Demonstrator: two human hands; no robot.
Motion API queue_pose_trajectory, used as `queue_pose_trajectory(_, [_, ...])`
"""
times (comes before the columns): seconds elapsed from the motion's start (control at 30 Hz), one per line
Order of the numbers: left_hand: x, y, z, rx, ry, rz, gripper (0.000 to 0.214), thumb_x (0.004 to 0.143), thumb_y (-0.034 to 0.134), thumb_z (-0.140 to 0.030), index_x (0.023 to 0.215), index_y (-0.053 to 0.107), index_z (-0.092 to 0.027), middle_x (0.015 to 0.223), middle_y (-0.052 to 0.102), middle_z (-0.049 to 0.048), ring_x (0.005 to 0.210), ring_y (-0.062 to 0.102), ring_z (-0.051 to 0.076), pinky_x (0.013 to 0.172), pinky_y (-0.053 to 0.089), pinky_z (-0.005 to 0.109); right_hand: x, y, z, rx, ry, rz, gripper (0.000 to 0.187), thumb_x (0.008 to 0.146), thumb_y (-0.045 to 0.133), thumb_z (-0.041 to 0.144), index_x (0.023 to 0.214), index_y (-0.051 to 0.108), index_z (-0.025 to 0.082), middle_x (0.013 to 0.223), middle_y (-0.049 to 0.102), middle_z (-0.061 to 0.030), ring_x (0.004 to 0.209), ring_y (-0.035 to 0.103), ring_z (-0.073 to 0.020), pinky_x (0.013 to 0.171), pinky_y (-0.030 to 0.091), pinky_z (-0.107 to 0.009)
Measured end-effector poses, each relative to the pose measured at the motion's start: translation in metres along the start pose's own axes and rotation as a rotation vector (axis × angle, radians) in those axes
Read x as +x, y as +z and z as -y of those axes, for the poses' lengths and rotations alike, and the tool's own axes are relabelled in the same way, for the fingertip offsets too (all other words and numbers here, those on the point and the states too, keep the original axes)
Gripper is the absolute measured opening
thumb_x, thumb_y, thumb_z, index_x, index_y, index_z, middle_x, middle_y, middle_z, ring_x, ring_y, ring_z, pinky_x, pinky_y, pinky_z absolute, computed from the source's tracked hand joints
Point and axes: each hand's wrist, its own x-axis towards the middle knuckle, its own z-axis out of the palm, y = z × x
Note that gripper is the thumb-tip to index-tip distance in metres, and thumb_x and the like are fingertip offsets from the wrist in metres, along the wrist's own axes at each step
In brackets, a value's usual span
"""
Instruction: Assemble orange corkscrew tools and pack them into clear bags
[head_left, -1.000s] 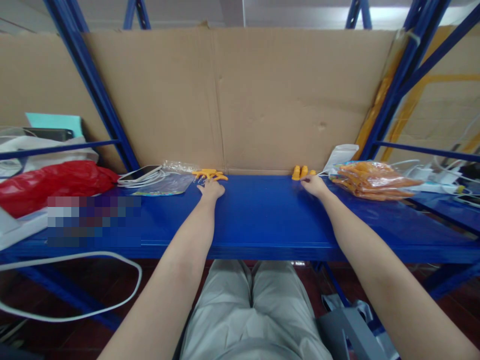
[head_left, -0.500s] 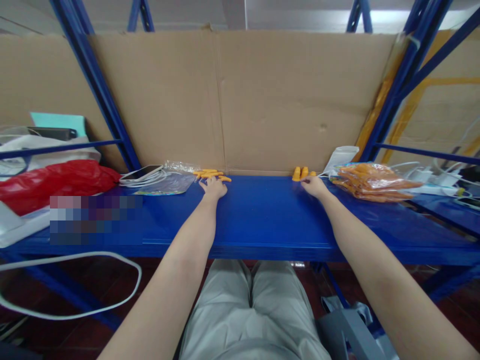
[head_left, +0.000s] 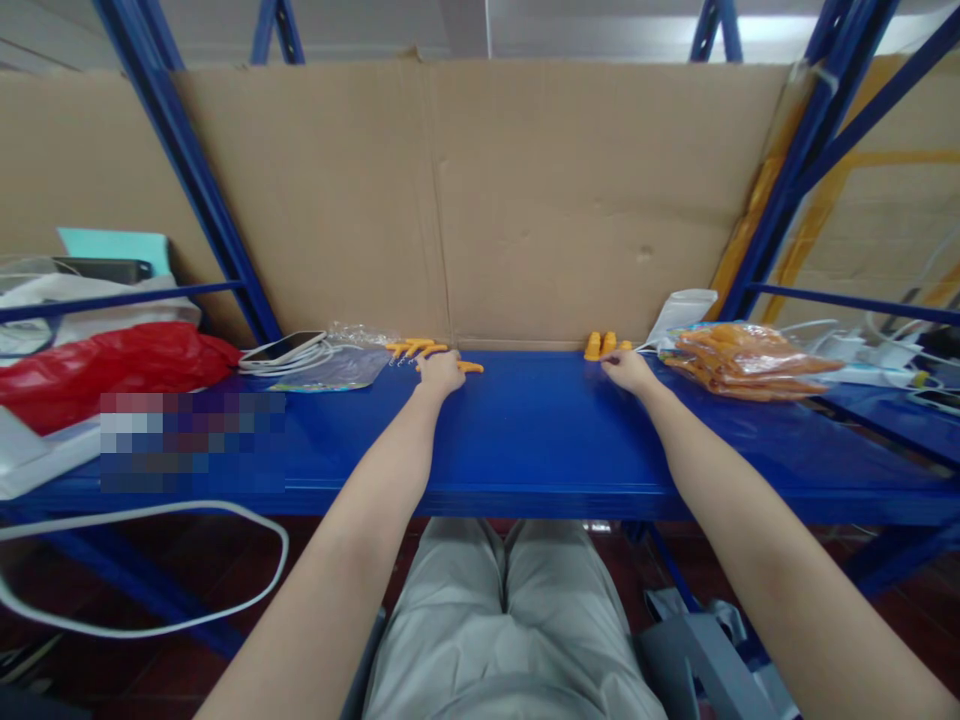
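Observation:
My left hand (head_left: pixel 441 371) is closed on a small yellow-handled tool (head_left: pixel 471 367) at the back of the blue table; the handle sticks out to the right of the fingers. Just behind and left of that hand lie several more yellow-handled tools (head_left: pixel 409 346) with thin metal ends, too small to make out their kind. My right hand (head_left: pixel 628 370) rests on the table farther right, its fingertips pinched together beside several upright orange cone-shaped pieces (head_left: pixel 594 346). Whatever is between those fingertips, if anything, is too small to make out.
A clear plastic sheet (head_left: pixel 337 368) and a phone (head_left: pixel 285 346) with a coiled white cable lie left of the tools. A red bag (head_left: pixel 112 365) sits farther left. An orange plastic packet (head_left: pixel 742 365) lies on the right. Cardboard (head_left: pixel 525 200) stands behind the blue table (head_left: pixel 525 430).
My left hand has moved slightly right and closed on one yellow-handled tool, drawing it right, away from the others. My right hand has stayed in place.

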Motion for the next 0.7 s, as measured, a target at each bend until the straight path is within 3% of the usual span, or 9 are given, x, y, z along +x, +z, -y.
queue_pose_trajectory(0.1, [0.0,0.0,-0.003,-0.063,0.04,0.004,0.031,0.086,0.06,-0.033,0.114,0.071,-0.025,0.116,0.072,0.0102,0.122,0.057,0.034,0.106,0.035,0.049,0.002,0.001,-0.001,0.003,-0.005,0.003,0.024,0.08,0.053,0.013,0.089,0.075,0.017,0.099,0.076,-0.0081,0.099,0.07,-0.0256,0.094,0.052,-0.039])
queue_pose_trajectory(0.23, [0.003,0.005,-0.004,-0.259,0.084,0.117,0.041,0.084,0.056,-0.018,0.123,0.067,-0.021,0.106,0.075,0.0082,0.104,0.067,0.024,0.089,0.049,0.033,0.004,0.001,-0.001,-0.007,-0.002,0.022,0.024,0.081,0.053,0.012,0.091,0.075,0.015,0.099,0.076,-0.0091,0.1,0.07,-0.0256,0.094,0.051,-0.039])
queue_pose_trajectory(0.37, [0.005,0.01,-0.004,-0.328,0.161,0.151,0.041,0.081,0.057,-0.015,0.12,0.068,-0.019,0.103,0.075,0.0063,0.094,0.069,0.019,0.079,0.051,0.025,0.001,-0.002,0.003,-0.031,0.018,0.043,0.027,0.082,0.051,0.012,0.096,0.075,0.013,0.103,0.075,-0.0123,0.103,0.069,-0.0262,0.096,0.05,-0.038])
queue_pose_trajectory(0.5, [0.002,0.008,-0.006,-0.296,0.168,0.138,0.036,0.08,0.062,-0.021,0.115,0.07,-0.021,0.1,0.075,0.0066,0.093,0.069,0.022,0.08,0.052,0.029,-0.003,-0.004,0.007,-0.032,0.034,0.043,0.029,0.083,0.05,0.013,0.099,0.075,0.012,0.106,0.074,-0.0137,0.104,0.069,-0.0256,0.098,0.049,-0.035])
queue_pose_trajectory(0.7, [-0.006,0.001,-0.012,-0.115,0.142,0.107,0.031,0.086,0.061,-0.032,0.113,0.07,-0.021,0.112,0.072,0.0114,0.114,0.063,0.03,0.102,0.043,0.043,-0.003,-0.002,0.005,-0.01,0.009,0.012,0.025,0.081,0.052,0.011,0.09,0.075,0.015,0.101,0.075,-0.0099,0.101,0.069,-0.0256,0.095,0.051,-0.038])
